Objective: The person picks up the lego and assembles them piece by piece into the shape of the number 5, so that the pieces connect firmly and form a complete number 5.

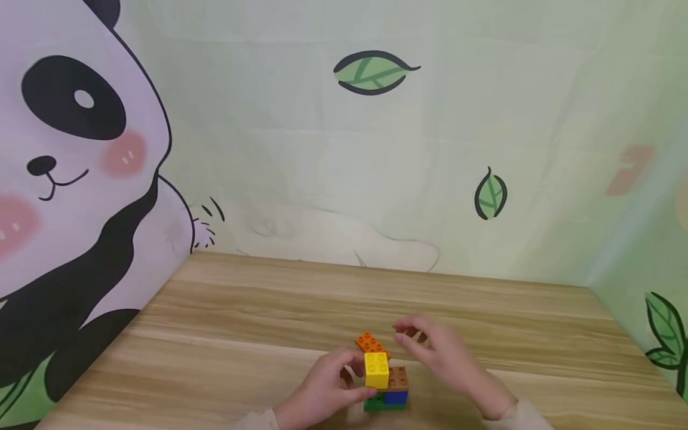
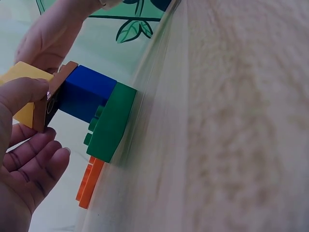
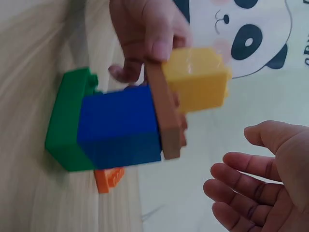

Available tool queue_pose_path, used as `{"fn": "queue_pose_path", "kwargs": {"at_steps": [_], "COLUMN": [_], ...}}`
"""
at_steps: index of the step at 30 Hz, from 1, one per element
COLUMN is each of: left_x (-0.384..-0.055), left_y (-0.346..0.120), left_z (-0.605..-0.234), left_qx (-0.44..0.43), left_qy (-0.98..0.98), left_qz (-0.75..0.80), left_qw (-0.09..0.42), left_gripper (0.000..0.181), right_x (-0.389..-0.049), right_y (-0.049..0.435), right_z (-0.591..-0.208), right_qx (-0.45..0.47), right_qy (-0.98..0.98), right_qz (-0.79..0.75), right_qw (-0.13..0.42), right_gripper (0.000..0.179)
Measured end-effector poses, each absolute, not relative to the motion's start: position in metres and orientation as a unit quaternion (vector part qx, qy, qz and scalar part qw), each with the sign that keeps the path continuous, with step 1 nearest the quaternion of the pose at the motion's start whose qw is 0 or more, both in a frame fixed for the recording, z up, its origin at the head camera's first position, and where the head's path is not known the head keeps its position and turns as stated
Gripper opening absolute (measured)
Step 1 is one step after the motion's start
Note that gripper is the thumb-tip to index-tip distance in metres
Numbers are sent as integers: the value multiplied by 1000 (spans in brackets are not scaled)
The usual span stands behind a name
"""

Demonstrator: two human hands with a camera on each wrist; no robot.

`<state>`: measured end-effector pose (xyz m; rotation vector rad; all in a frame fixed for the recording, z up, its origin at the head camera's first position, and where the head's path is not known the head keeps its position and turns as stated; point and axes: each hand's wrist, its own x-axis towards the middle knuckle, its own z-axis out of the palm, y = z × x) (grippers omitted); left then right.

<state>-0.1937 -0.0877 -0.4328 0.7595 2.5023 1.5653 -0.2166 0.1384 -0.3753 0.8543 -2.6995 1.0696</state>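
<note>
A small stack of toy building bricks stands on the wooden table: a green brick (image 1: pixel 384 408) at the bottom, a blue brick (image 3: pixel 118 128) on its right part, then a flat brown brick (image 3: pixel 166 123), topped on the left by a yellow brick (image 1: pixel 377 371). The brown brick overhangs the green one's studs. My left hand (image 1: pixel 321 385) pinches the overhanging end of the brown brick, thumb beside the yellow brick and fingers at the other side. To the right of the stack, my right hand (image 1: pixel 438 352) hovers with loosely bent fingers, holding nothing.
Just behind the stack, a flat orange brick (image 1: pixel 369 343) lies on the wooden table (image 1: pixel 258 310). A pale green cloth backdrop (image 1: pixel 279 137) with a panda and leaves printed on it rises behind the table and at both sides.
</note>
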Motion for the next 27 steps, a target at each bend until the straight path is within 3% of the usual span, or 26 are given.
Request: {"fn": "queue_pose_path", "kwargs": {"at_steps": [13, 27], "left_x": [-195, -197], "left_y": [-89, -92], "left_z": [-432, -430], "left_qx": [255, 246], "left_qy": [815, 813], "left_qz": [516, 519], "left_qw": [62, 95], "left_gripper": [28, 27], "right_x": [-250, -264], "right_y": [129, 118], "right_z": [-400, -426], "right_qx": [266, 274], "right_qy": [-907, -924], "right_qz": [323, 267], "right_qw": [43, -22], "right_gripper": [23, 30]}}
